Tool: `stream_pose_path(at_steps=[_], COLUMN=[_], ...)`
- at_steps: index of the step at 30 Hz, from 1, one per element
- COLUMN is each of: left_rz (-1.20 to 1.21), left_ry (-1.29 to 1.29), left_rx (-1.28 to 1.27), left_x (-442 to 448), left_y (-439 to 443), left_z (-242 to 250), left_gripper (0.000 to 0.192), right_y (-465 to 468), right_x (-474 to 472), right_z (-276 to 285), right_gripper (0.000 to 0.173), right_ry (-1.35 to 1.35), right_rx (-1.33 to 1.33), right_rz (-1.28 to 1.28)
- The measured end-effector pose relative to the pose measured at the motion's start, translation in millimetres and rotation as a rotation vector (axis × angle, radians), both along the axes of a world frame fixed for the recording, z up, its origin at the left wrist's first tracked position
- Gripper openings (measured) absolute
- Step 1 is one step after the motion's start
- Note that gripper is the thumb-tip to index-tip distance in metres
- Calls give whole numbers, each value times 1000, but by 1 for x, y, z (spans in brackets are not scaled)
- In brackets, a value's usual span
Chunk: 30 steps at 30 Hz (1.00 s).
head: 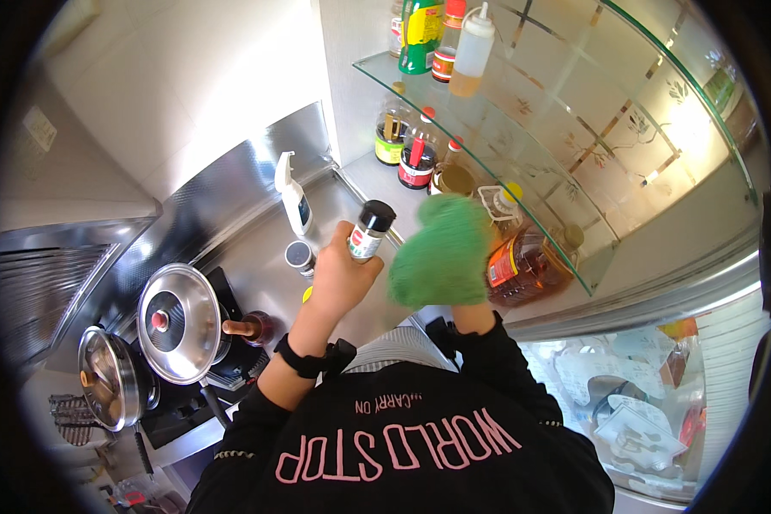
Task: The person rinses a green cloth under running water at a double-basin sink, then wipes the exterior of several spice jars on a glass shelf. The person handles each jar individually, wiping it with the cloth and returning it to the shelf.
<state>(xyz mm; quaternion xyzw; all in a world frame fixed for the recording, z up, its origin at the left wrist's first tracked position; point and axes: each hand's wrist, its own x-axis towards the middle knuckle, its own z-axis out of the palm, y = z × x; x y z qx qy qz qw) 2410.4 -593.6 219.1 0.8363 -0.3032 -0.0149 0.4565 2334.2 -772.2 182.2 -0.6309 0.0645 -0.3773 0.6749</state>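
Note:
My left hand (344, 273) grips a small clear spice jar (363, 239) with a black cap, tilted up and to the right. A fuzzy green cleaning mitt or cloth (443, 254), blurred, covers my right hand (466, 283) and hides its fingers. It is at the edge of the corner shelf, close to a large bottle of dark reddish liquid (530, 266). Left of the held jar, a second small jar (300, 258) and a white spray bottle (294, 202) stand on the steel counter (250, 247). A yellow round thing (307, 293) shows partly behind my left wrist.
Sauce bottles (417, 154) and a yellow-capped jug (504, 199) stand beneath a glass shelf (520, 128), which carries a squeeze bottle (473, 51) and more bottles. Two lidded pans (183, 327) (112, 385) sit on the stove at left, beside a wooden-handled pot or grinder (250, 329).

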Motion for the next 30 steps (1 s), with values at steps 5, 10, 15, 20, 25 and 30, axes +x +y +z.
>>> stream_pose_path(at_steps=[5, 10, 15, 20, 25, 30], left_rz=[-666, -838, -502, -268, -636, -804], left_ry=[868, 1134, 824, 113, 944, 1015], left_rx=[-605, -727, -484, -488, -564, -684], left_x=[1, -12, -32, -46, -42, -32], left_y=[19, 23, 10, 6, 18, 27], left_z=[17, 36, 45, 39, 33, 39], left_gripper=[30, 37, 48, 38, 48, 42], right_y=[-15, 21, 34, 34, 24, 2], right_x=[-16, -22, -26, -27, -18, -4], right_z=[78, 76, 69, 67, 40, -25], right_gripper=[27, 38, 36, 36, 37, 27], right_ry=[617, 143, 159, 133, -66, 167], right_rx=[-1315, 117, -863, -1143, -917, -820], right_rz=[-405, 291, 38, -27, 32, 107])
